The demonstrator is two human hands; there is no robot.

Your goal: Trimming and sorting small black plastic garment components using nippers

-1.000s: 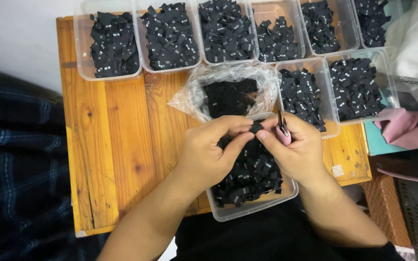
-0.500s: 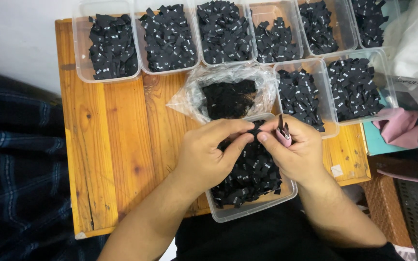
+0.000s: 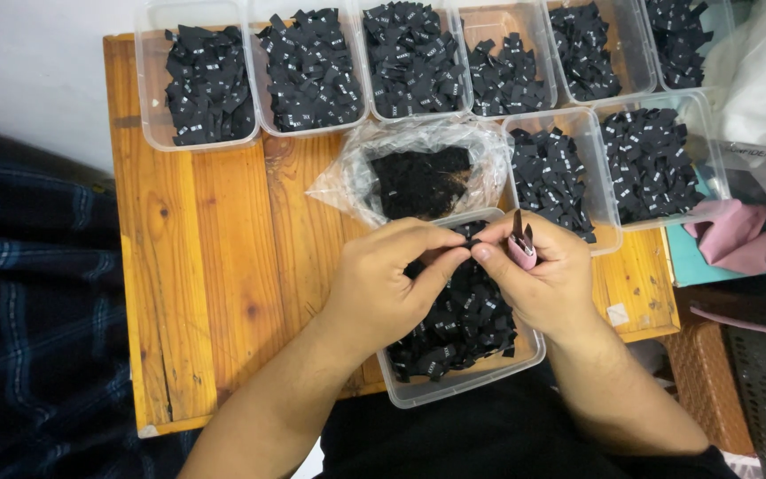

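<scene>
While both hands pinch one small black label (image 3: 465, 255) over the near tub (image 3: 525, 350), left hand (image 3: 383, 284) and right hand (image 3: 547, 279) closed fingertip-tight, it looks light, limp, best held by its edges.

Just one camera here, worn on the head and pointing almost straight down at the wooden table (image 3: 214, 293) from pretty close up. The far edge of the table sits at the top of the shot, and the person's forearms come in from the bottom.
</scene>
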